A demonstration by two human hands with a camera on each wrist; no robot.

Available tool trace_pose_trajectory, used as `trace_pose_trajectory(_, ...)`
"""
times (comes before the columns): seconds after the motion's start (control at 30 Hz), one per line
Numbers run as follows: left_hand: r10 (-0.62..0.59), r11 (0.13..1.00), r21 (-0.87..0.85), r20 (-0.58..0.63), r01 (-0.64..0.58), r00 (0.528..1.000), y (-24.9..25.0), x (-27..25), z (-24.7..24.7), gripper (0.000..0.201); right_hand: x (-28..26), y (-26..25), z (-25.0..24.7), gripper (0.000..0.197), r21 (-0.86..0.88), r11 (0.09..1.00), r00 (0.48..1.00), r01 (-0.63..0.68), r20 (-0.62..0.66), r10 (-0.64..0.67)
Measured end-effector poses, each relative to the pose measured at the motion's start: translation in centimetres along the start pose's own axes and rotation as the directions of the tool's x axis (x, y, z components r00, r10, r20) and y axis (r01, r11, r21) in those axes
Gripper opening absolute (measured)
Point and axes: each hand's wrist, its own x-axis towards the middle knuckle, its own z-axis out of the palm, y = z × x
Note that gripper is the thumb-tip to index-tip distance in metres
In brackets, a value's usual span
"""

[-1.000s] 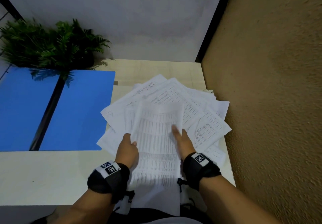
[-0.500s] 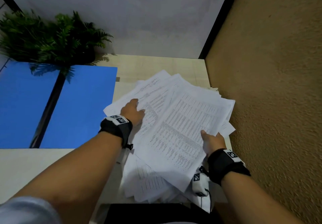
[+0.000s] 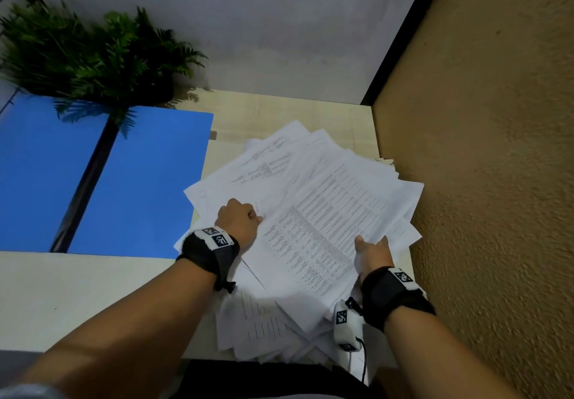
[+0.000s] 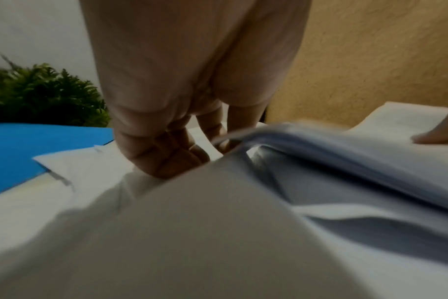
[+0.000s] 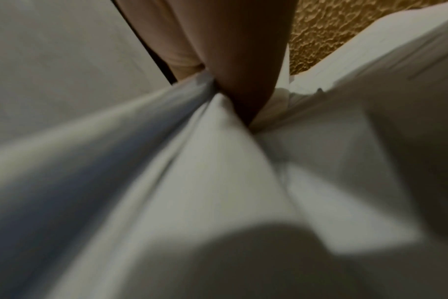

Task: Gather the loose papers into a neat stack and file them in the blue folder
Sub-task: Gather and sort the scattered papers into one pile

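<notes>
A fanned pile of printed white papers [image 3: 326, 212] lies on the right side of the table. The blue folder [image 3: 139, 181] lies open flat to its left, with a black spine down the middle. My left hand [image 3: 239, 220] sits at the pile's left edge. Its fingers [image 4: 166, 155] are curled, and they take the raised edge of the top sheaf [image 4: 345, 161]. My right hand [image 3: 372, 252] holds the sheaf's near right edge, thumb on top. In the right wrist view the fingers [image 5: 243, 81] go under the paper [image 5: 218, 182].
A green potted plant [image 3: 93, 57] stands at the back left, overhanging the folder's far edge. A rough tan wall [image 3: 481, 181] runs close along the right of the pile. Bare table [image 3: 77, 299] shows in front of the folder. Some sheets hang over the near table edge.
The sheet both hands held up a second ago now lies on the pile, turned rightward. The hands have parted to the pile's left and right edges, and the left fingers have curled.
</notes>
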Motion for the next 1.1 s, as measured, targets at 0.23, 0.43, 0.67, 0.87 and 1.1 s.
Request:
trace_pose_trajectory(0.23, -0.01, 0.977, -0.213, 0.064, 0.023, 0.998, -1.0, -3.7, 0.8, 0.015, 0.0, -0.2, -0.3, 0.045, -0.022, 0.998, 0.998, 0.057, -0.04, -0.058)
trace_pose_trajectory(0.43, -0.33, 0.897, -0.363, -0.166, 0.253, 0.929, -3.9, -5.2, 0.2, 0.051, 0.4, -0.1, -1.4, 0.049, 0.03, 0.999, 0.997, 0.038, -0.066, -0.036)
trace_pose_trajectory(0.67, -0.321, 0.856, -0.469, -0.155, 0.217, 0.934, -5.0, -5.7, 0.8, 0.016, 0.3, -0.6, -3.2, 0.044, -0.079, 0.996, 0.99, 0.048, -0.13, -0.058)
trace_pose_trajectory(0.87, -0.26, 0.925, -0.315, -0.126, 0.21, 0.957, -3.3, -5.4, 1.2, 0.019, -0.5, -1.5, -2.8, 0.043, -0.415, 0.897, 0.987, 0.154, 0.021, -0.16)
trace_pose_trajectory(1.1, -0.175, 0.985, -0.01, -0.117, 0.175, 0.978, -1.8, -5.9, 0.9, 0.018, -3.4, -0.2, 1.2, 0.025, -0.398, 0.856, 0.922, 0.33, 0.329, -0.202)
